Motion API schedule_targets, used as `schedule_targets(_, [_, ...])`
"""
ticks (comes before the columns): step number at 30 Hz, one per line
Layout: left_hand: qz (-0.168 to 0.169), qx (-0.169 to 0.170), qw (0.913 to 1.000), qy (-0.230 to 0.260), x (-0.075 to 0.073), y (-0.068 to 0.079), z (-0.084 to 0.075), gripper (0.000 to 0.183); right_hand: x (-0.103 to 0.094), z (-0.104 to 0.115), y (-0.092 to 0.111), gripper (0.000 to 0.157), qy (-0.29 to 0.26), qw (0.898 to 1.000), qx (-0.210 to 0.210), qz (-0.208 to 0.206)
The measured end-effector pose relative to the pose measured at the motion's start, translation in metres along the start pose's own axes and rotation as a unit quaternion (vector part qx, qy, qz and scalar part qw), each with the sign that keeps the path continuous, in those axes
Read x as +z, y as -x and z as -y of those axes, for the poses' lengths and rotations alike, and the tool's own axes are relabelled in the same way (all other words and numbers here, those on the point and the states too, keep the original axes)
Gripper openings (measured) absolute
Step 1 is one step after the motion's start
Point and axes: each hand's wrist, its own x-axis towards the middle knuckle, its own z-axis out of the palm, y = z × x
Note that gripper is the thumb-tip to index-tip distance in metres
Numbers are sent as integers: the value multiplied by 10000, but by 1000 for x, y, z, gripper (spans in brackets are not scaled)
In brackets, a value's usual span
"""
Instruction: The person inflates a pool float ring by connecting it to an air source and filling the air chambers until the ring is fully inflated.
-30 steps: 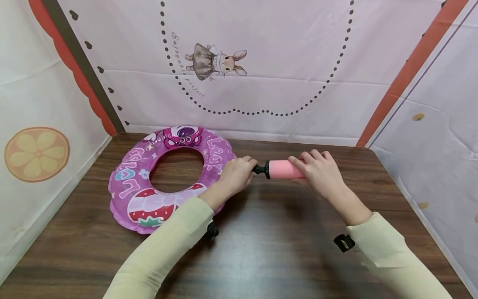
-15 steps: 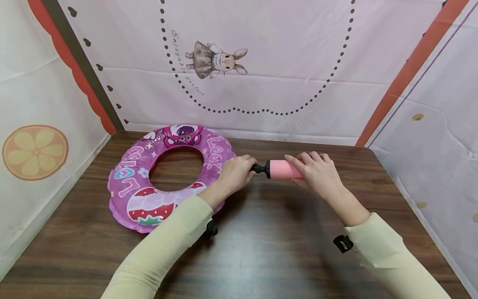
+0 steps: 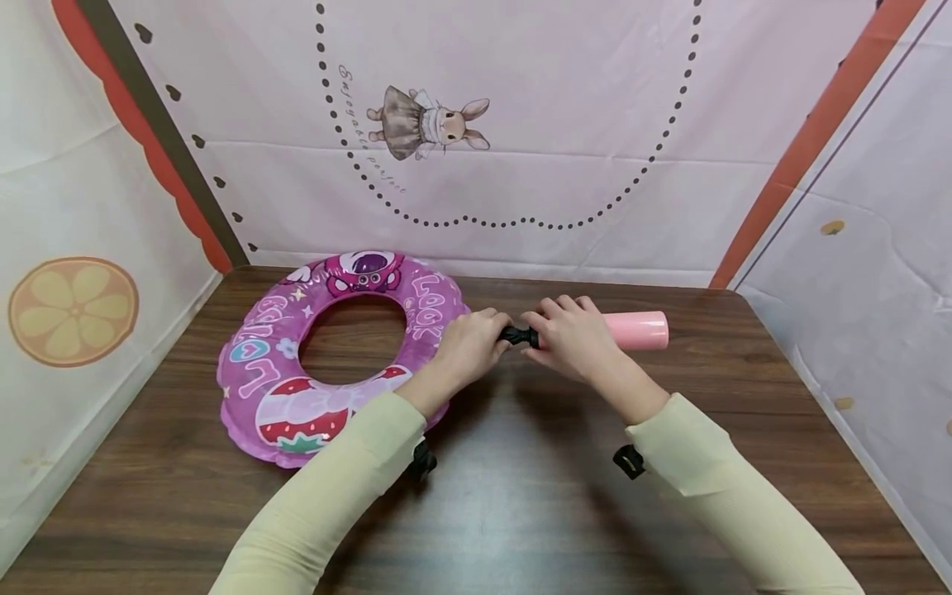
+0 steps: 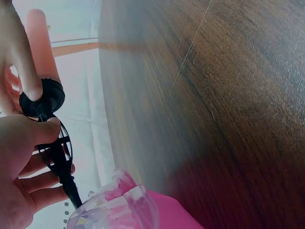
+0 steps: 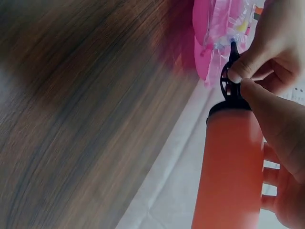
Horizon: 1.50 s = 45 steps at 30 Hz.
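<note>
A hand pump with a pink barrel (image 3: 635, 330) and a black nozzle (image 4: 59, 160) is held level between both hands, to the right of a purple-pink inflatable swim ring (image 3: 249, 355). My left hand (image 3: 468, 345) pinches the black nozzle at the ring's right edge. Around the front of the barrel my right hand (image 3: 576, 339) is wrapped, its thumb reaching the black collar (image 5: 228, 106). The nozzle tip meets clear plastic (image 4: 138, 202) on the ring in the left wrist view; whether it sits inside a valve I cannot tell.
Everything is over a dark wood-grain table (image 3: 513, 496). Printed cloth walls (image 3: 565, 99) stand behind it and on both sides. Each wrist carries a black strap device, such as the right wrist camera mount (image 3: 629, 461).
My right hand has slid left along the pump from the rear of the barrel to its collar, uncovering the barrel's rear end. The left hand, nozzle and ring have stayed in place.
</note>
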Motion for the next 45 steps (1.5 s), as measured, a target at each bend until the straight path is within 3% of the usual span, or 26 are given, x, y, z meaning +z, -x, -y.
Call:
schedule_targets(7, [-9,-5,10000,66,0,1,-1,20,5,10,-8,27,102,9997,197,103])
schedule_targets(20, [141,-135,9997,-121,-1,-1,-1,21,11,14,-13,25,343,9988,348,51])
schedule_targets(25, [547,-138,9982,-219,-10,-5,-1,24,11,13,-14,27,417,9986,294,97])
schedule_targets(30, [953,-81,9953,-172,-32,-12,4,30,11,12,-15,27,470,9985,259,80])
schedule_targets(37, [1472,-38,9890,-121,-58,-21,26,34,11,9,-17,28,391,9986,247,237])
schedule_targets(45, [1986,-120,9792,-393,-65,-21,51,32,9,6,-15,27,296,9992,193,179])
